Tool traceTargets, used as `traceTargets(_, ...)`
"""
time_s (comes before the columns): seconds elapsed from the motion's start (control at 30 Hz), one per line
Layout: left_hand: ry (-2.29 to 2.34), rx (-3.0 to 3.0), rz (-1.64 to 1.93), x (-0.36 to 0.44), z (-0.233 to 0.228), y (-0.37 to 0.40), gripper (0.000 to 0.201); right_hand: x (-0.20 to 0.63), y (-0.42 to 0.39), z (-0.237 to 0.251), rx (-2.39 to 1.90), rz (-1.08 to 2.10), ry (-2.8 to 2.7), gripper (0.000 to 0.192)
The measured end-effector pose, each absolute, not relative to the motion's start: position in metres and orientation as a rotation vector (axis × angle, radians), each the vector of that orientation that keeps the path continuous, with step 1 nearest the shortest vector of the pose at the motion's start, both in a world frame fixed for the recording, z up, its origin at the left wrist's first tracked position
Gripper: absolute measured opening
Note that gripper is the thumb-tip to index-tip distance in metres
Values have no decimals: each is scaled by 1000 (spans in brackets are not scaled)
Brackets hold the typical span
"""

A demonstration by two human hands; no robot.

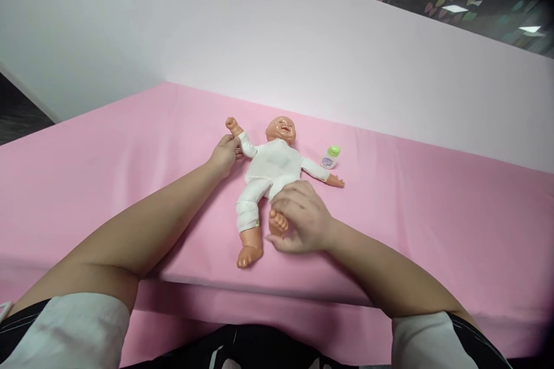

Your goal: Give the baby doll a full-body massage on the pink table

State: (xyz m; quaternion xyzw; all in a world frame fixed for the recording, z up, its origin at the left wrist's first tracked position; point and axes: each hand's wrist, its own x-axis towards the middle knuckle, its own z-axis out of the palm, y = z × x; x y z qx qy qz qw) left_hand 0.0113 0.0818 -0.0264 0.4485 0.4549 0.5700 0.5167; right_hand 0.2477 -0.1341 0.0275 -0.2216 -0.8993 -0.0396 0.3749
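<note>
A plastic baby doll in a white one-piece suit lies on its back on a pink sheet, arms spread, head away from me. My left hand grips the doll's arm at the white sleeve cuff, on the left side. My right hand is closed around one of the doll's legs, its bare foot showing under my fingers. The other leg lies straight, its foot pointing toward me. A small white bottle with a green cap lies beside the doll's other arm.
The pink sheet covers a padded surface whose front edge runs just before my body. A white wall rises behind it. A dark floor strip shows at far left.
</note>
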Motion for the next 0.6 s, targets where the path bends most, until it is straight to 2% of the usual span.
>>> traceTargets(0.13,1090,984,1407,7,-25,84,18,232,-155,22,-522,-46,-2655,31)
traceTargets(0.3,1127,901,1420,5,-28,91,21,223,-159,3,-576,-112,-2815,33)
traceTargets(0.5,1150,907,1448,7,-29,91,27,225,-157,4,-511,-76,-2691,36)
traceTargets(0.6,1178,1177,1444,11,-32,81,24,227,-156,8,-471,-35,-2542,38)
